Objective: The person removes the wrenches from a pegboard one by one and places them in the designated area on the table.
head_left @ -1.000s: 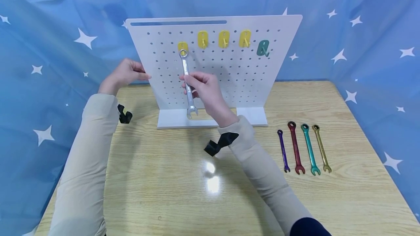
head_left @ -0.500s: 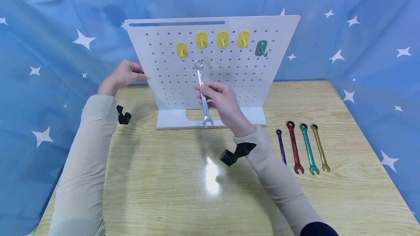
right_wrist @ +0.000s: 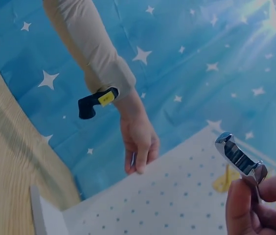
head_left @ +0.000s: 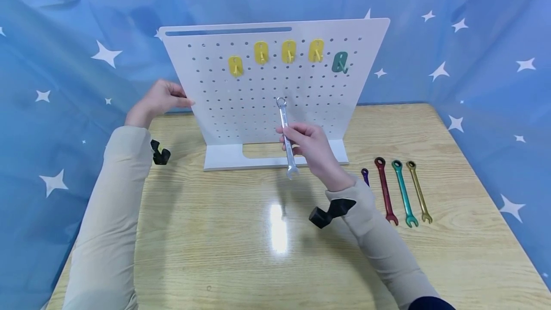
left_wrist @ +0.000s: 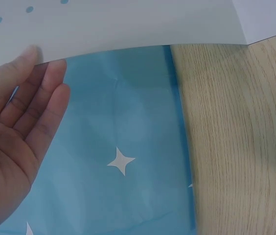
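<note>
My right hand (head_left: 312, 149) pinches a silver combination wrench (head_left: 283, 116) by the middle of its shank, in front of the white pegboard (head_left: 254, 126). The wrench's ring end points up and its open end hangs down over the board's front foot. Seen from the right wrist, that open end (right_wrist: 238, 155) rises out between thumb and fingers. At the board's left edge, my left hand (head_left: 159, 99) pinches the panel. The left wrist view puts its thumb on the front face, with some fingertips hidden behind.
Several yellow hooks (head_left: 289, 51) and one green hook (head_left: 339, 62) sit high on the board. On the table at right lie a purple wrench (head_left: 365, 176), a red one (head_left: 386, 190), a teal one (head_left: 403, 193) and a gold one (head_left: 419, 191). Blue star-printed cloth surrounds the table.
My right hand has drawn the silver wrench off the leftmost yellow hook, then carried it down and to the right. The left hand keeps its hold on the board's edge.
</note>
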`<state>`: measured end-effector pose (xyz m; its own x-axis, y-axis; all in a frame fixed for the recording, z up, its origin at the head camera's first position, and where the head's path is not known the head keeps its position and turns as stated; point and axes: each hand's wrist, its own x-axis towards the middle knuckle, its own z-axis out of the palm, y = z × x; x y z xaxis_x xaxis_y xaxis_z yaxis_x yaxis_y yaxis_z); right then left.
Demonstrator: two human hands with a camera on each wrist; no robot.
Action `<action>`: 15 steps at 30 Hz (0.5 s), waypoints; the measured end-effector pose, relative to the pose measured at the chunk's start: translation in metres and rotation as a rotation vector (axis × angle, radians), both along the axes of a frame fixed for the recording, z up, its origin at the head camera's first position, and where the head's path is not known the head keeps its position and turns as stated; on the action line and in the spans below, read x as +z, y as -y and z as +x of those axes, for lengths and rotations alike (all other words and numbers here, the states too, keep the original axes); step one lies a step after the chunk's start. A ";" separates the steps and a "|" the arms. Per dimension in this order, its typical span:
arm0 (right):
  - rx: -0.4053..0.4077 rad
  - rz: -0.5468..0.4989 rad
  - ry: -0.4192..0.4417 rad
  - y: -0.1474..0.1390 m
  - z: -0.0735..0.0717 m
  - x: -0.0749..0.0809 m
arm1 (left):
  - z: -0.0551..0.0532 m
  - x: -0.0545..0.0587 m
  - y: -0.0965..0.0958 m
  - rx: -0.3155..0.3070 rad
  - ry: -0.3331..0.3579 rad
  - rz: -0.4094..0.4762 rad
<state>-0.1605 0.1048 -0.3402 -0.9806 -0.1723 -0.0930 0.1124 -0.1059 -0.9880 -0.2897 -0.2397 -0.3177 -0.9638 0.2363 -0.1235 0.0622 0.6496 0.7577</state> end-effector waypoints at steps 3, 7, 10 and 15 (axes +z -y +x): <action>-0.009 0.006 0.015 -0.008 0.004 -0.004 | 0.001 0.000 0.000 0.002 0.004 0.002; -0.029 0.021 0.028 -0.020 0.008 -0.011 | 0.000 0.000 0.000 0.007 0.013 0.004; -0.040 0.038 0.044 -0.030 0.010 -0.015 | -0.001 0.000 0.000 0.006 0.014 0.006; -0.061 0.052 0.080 -0.051 0.015 -0.025 | -0.001 0.000 0.000 0.008 0.017 0.003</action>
<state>-0.1459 0.1554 -0.3648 -0.9783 -0.1056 -0.1784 0.1857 -0.0641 -0.9805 -0.2908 -0.2393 -0.3177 -0.9635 0.2286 -0.1391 0.0440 0.6480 0.7603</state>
